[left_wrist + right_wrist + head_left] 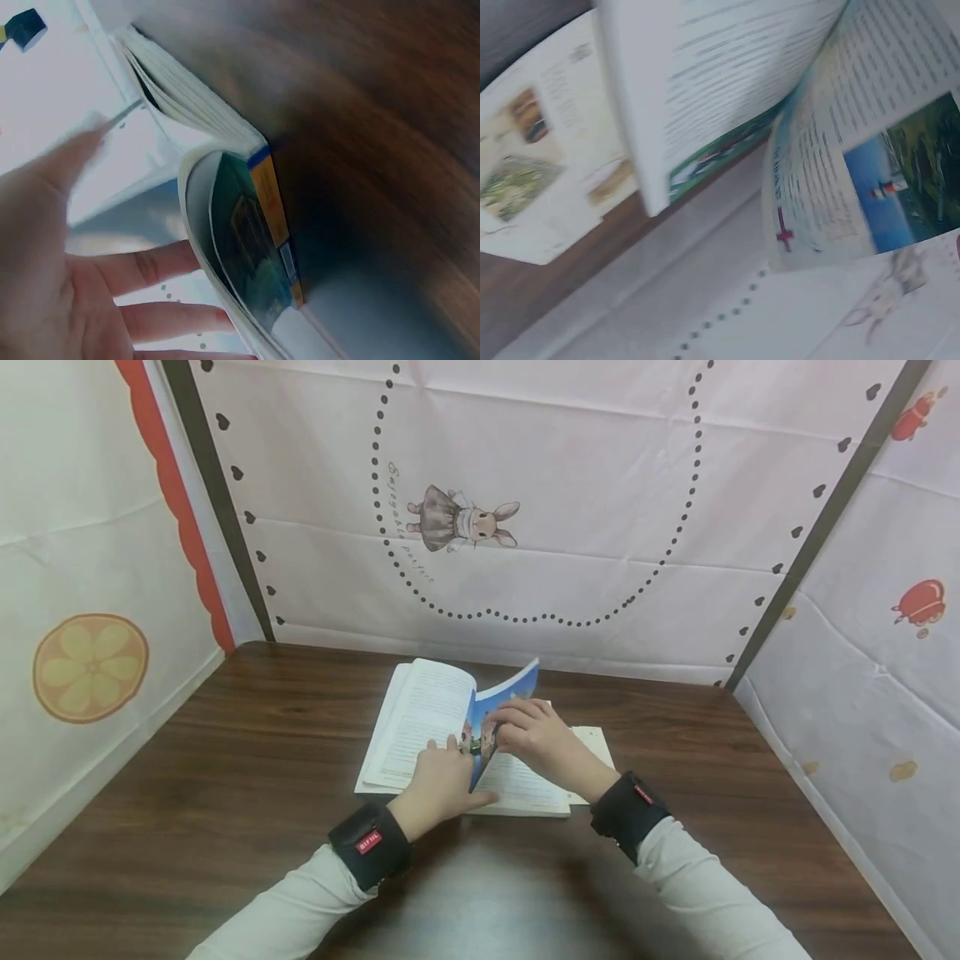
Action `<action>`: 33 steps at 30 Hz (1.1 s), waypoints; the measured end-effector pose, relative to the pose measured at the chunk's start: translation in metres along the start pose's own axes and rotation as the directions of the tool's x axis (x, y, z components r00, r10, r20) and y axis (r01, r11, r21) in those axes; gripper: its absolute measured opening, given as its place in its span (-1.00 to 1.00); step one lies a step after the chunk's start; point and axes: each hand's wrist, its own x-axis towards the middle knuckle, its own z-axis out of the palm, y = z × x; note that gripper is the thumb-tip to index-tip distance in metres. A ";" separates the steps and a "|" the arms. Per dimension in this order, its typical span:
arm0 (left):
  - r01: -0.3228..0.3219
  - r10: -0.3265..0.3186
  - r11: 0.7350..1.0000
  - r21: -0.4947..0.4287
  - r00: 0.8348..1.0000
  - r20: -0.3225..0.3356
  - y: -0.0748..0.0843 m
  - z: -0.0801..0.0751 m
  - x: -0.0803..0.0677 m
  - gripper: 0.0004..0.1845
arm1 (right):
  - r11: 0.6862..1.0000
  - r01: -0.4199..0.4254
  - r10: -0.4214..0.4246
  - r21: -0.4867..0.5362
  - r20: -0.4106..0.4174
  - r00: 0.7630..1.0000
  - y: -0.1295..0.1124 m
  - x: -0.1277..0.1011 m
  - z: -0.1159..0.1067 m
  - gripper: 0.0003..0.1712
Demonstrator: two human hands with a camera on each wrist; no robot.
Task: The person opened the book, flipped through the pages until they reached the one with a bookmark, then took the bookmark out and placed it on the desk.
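The left hand (pixel 437 785) lies with its fingers nearly straight on the left page of the open book (pixel 420 727), pressing it flat; it does not clench anything, and in the left wrist view the fingers (pixel 150 266) are spread loose under the curved leaf. Just to the right of this grip stands the lifted leaf with the blue picture (pixel 495 718), rising from the fold of the book, its free edge pointing away from the person and a little to the right. The right hand (pixel 536 739) is on the other side of this leaf, with fingers curled on its edge, so it seems to be grasping it, though the pinch itself is partly hidden. The book lies on the brown table (pixel 225 793), directly under both hands, and its fold, the long axis, runs from the person toward the back wall. The right hand is the nearer one to the leaf.
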 end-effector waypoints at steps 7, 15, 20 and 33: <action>-0.001 0.002 1.000 0.023 0.999 -0.042 0.002 0.002 0.001 -0.55 | 0.996 0.050 -0.057 -0.079 -0.087 0.995 -0.009 0.009 -0.002 -0.75; 0.082 -0.092 0.987 -0.136 0.993 -0.068 -0.003 0.000 -0.001 -0.60 | 0.991 -0.103 0.112 0.081 -0.128 0.985 -0.001 0.001 -0.006 -0.70; 0.170 -0.229 0.863 -0.476 0.971 -0.069 -0.027 -0.004 -0.005 -0.61 | 0.940 -0.325 0.309 0.100 0.150 0.939 0.009 -0.016 -0.006 -0.48; 0.210 -0.388 0.781 -0.588 0.901 -0.193 -0.077 -0.004 -0.022 -0.71 | 0.854 -0.516 0.335 0.066 0.691 0.641 0.015 -0.054 0.015 0.00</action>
